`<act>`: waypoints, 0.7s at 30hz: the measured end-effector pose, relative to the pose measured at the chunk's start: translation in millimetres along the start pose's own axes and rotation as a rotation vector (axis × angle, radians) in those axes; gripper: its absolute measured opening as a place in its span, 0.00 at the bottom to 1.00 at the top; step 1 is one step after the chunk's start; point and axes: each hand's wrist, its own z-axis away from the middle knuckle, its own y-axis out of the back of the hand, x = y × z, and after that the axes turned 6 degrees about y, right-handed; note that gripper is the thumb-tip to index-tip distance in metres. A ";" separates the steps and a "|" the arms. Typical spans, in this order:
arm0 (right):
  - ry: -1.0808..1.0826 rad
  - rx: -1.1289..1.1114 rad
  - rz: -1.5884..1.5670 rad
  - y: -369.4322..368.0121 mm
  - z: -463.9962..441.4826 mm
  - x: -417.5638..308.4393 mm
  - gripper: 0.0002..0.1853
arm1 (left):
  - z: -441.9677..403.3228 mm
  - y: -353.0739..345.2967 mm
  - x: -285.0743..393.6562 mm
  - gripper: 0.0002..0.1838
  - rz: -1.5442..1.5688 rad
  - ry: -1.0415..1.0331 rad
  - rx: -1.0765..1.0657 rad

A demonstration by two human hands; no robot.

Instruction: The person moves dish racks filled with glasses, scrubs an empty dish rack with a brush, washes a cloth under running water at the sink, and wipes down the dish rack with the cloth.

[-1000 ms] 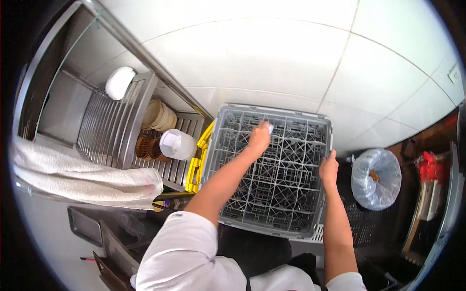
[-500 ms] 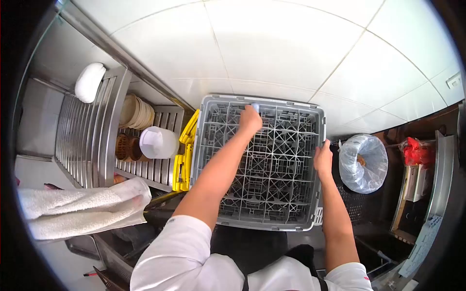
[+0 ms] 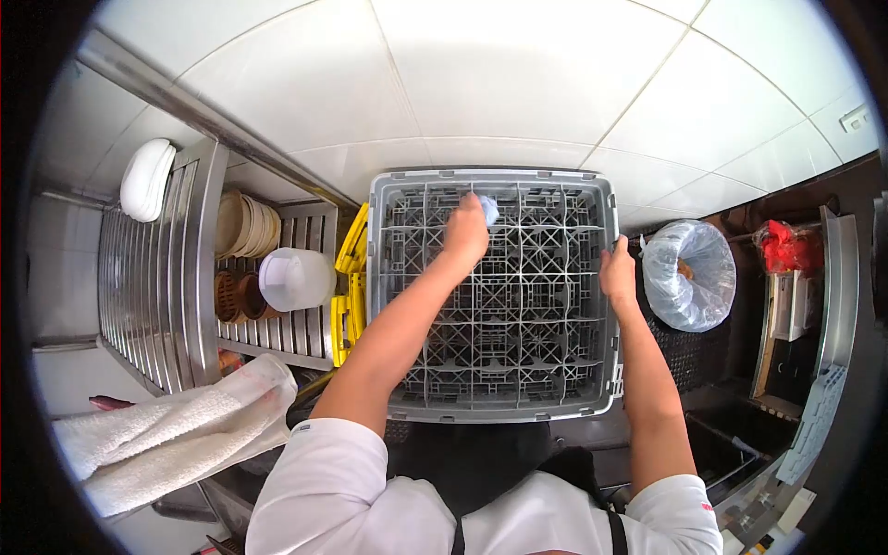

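A grey dishwasher rack (image 3: 495, 415) with a grid of square compartments is in front of me. My left hand (image 3: 467, 231) is closed round a bunched light-blue cloth (image 3: 489, 210), over the compartments near the rack's far side. Most of the cloth is hidden in my fist. My right hand (image 3: 618, 271) grips the rack's right rim, with the thumb side up and some fingers out of sight.
On the left, slatted metal shelves (image 3: 205, 268) hold stacked bowls (image 3: 248, 227), a white tub (image 3: 297, 278) and white dishes (image 3: 146, 179). White towels (image 3: 176, 435) hang nearer me. Yellow plastic pieces (image 3: 351, 277) touch the rack's left. A plastic-lined bin (image 3: 689, 277) stands right.
My left hand has shifted slightly left and nearer me, and more of the blue cloth shows. The rack looks a little turned, with my right hand still on its rim.
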 end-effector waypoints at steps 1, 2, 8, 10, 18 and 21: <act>-0.008 -0.010 0.012 1.3 -0.2 -1.5 0.17 | 0.0 -18.0 -16.0 0.17 -0.171 -0.155 0.205; -0.018 -0.020 0.024 2.2 0.7 -3.4 0.17 | 1.6 -23.5 -22.9 0.19 -0.342 -0.311 0.409; -0.043 -0.010 0.070 6.0 1.3 -13.5 0.13 | -31.5 8.9 -16.8 0.25 -0.122 0.010 -0.263; -0.019 -0.008 0.076 3.5 1.7 -6.8 0.14 | -23.3 16.1 -35.8 0.17 -0.087 -0.102 -0.231; -0.013 0.012 0.078 -0.6 -3.7 -5.9 0.12 | 12.3 43.1 -74.0 0.15 -0.366 -0.633 0.005; -0.013 0.012 0.091 -0.9 -5.7 -6.3 0.12 | 14.4 30.5 -59.2 0.17 -0.484 -0.478 -0.084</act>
